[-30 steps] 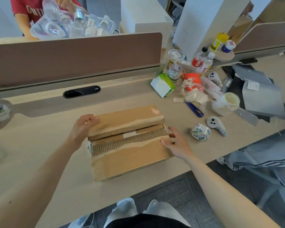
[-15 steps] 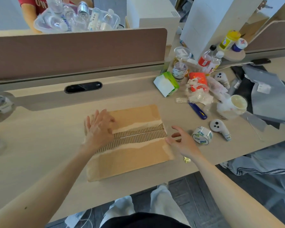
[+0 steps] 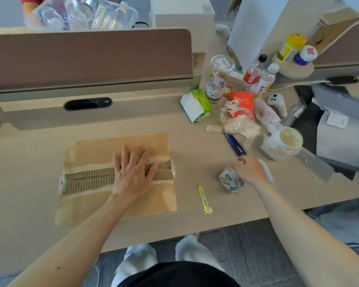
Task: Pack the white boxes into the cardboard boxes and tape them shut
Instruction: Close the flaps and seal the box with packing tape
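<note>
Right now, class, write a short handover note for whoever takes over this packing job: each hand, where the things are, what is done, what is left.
Left hand: flat on the cardboard box, pressing its flaps closed on the desk.
Right hand: at the tape roll, right of the box; grip unclear.
Yellow cutter: lies on the desk between box and roll.
Done: flaps folded shut; contents hidden.
Left: tape the centre seam; no fresh tape visible across it.
</note>
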